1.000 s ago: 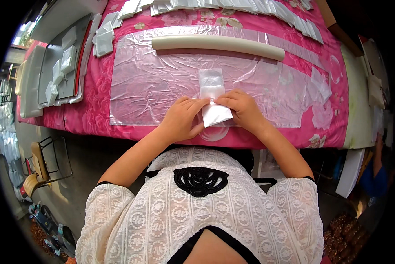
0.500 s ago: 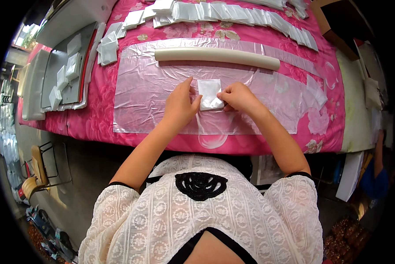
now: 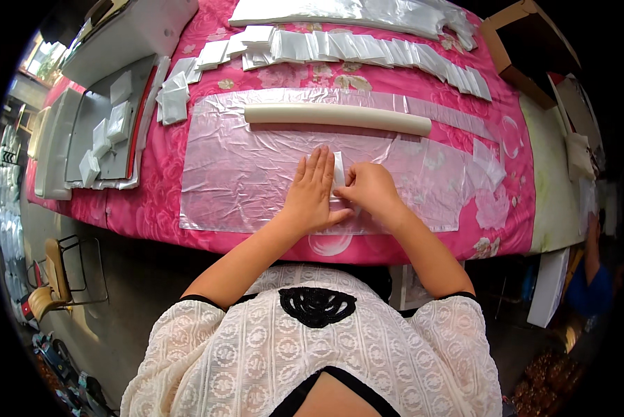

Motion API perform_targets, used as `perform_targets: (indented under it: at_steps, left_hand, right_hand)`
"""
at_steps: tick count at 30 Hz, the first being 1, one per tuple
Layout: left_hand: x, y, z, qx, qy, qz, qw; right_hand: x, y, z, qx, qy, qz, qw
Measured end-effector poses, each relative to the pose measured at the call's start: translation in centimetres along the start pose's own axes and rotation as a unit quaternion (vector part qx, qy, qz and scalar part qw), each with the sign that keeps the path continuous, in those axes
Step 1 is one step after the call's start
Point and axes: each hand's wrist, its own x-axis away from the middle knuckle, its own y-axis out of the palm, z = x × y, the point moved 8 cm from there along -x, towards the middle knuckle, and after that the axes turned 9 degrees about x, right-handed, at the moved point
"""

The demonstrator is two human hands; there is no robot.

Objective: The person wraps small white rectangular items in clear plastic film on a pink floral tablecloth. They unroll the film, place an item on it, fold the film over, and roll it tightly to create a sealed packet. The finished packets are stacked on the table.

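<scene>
On a clear plastic sheet (image 3: 228, 184), a small folded white plastic packet (image 3: 338, 167) lies in front of me. My left hand (image 3: 310, 193) rests flat over most of it, fingers stretched out together and thumb pointing right. Only a narrow strip of the packet shows between my hands. At its right edge, my right hand (image 3: 373, 191) is closed, thumb and forefinger pinched at the packet's border; the exact grip is partly hidden. Beyond both hands a long cream-coloured roll (image 3: 339, 119) lies across the sheet.
A long row of similar white packets (image 3: 329, 47) overlaps beyond the roll. Behind it lie flat plastic bags (image 3: 339, 12). More packets sit on a grey board (image 3: 137, 87) at left, beside a white foam box (image 3: 128, 42). An open cardboard box (image 3: 527, 52) stands far right. Another person's arm (image 3: 593, 250) shows at right.
My left hand has moved from beside the packet to lie flat over it. My right hand stays pinched at its right edge. The view has tilted, showing more of the far table.
</scene>
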Motion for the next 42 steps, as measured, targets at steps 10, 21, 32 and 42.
perform_targets:
  at_steps: [10, 21, 32, 42]
  left_hand:
    - [6.6, -4.0, -2.4, 0.373, -0.144, 0.095, 0.912]
    - [23.1, -1.5, -6.0, 0.657, -0.533, 0.072, 0.528]
    - [17.2, -19.5, -20.3, 0.345, -0.348, 0.258, 0.833]
    - [5.0, -16.5, -12.8, -0.043, -0.075, 0.122, 0.989]
  right_hand:
    - [0.3, 0.3, -7.3, 0.181, -0.344, 0.194, 0.901]
    - [6.2, 12.6, -19.0, -0.046, -0.367, -0.077, 0.926]
    - [2.8, 8.0, -16.3, -0.053, -0.355, -0.006, 0.933]
    - [1.6, 3.4, -5.2, 0.101, -0.231, 0.097, 0.963]
